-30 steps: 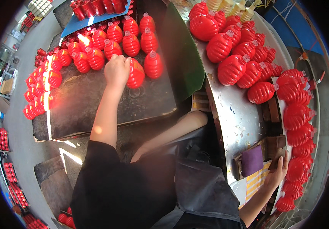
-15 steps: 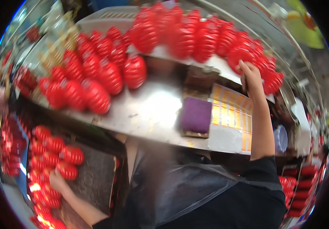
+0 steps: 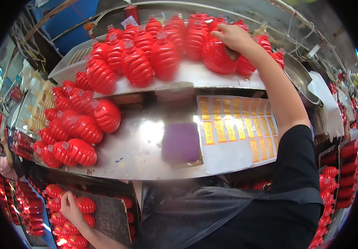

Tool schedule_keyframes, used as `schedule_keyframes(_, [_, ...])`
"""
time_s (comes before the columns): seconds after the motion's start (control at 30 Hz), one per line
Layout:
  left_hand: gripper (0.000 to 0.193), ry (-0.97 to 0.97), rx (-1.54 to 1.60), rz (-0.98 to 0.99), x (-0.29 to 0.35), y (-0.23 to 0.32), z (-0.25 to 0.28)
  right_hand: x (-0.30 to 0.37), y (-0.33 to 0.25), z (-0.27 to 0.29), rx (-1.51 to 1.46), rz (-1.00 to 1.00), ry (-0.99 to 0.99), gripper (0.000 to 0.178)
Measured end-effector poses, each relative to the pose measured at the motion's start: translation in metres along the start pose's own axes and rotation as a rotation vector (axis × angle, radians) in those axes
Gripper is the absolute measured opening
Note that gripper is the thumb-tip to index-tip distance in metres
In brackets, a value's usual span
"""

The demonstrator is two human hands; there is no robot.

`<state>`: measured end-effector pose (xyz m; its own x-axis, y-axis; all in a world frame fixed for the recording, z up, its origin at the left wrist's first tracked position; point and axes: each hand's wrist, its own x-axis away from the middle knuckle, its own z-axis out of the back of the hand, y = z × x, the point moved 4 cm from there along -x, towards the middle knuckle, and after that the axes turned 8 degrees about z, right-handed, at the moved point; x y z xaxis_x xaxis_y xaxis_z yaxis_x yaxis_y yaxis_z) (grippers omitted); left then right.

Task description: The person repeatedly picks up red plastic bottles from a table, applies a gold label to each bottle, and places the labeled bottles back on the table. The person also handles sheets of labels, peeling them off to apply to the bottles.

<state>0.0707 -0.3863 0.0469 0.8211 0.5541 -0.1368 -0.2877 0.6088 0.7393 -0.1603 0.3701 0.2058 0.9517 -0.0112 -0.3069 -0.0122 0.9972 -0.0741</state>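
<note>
My right hand (image 3: 232,38) reaches across the bench to the back shelf. Its fingers close over the top of a large, glossy red plastic bottle (image 3: 217,56), which stands among other ribbed red bottles with clear necks. The palm hides that bottle's neck. Low on the left, my left hand (image 3: 71,206) has its fingers pinched together beside a red bottle (image 3: 86,204) lying with others on a dark board (image 3: 108,211). Whatever sits between those fingertips is hidden.
More red bottles (image 3: 137,64) crowd the white shelf (image 3: 199,72) and the bench's left end. On the metal bench (image 3: 125,153) lie a purple pad (image 3: 181,142) and a sheet of gold labels (image 3: 228,159). A metal basin (image 3: 299,79) stands right; another person (image 3: 2,159) is far left.
The view has swung, shifting the bench and bottles leftward in the picture. My right hand has moved left along the shelf, still at a red bottle. My left hand stays by the lower-left bottles.
</note>
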Motion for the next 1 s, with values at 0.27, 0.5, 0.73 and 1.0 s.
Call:
schedule_keyframes(0.27, [0.013,-0.46,0.427,-0.213,0.025,0.162,-0.122,0.038,0.044,0.029,-0.283,-0.157,-0.205,0.031])
schedule_keyframes(0.5, [0.011,-0.722,0.228,-0.577,0.071,0.229,-0.173,0.202,0.182,0.147,-0.805,-0.604,0.508,0.022])
schedule_keyframes(0.73, [0.011,-0.822,0.218,-0.705,0.092,0.258,-0.199,0.283,0.31,0.128,-0.804,-0.879,0.65,0.037])
schedule_keyframes(1.0, [0.01,-0.896,0.158,-0.733,0.109,0.277,-0.223,0.26,0.35,0.055,0.32,-0.731,0.327,0.021])
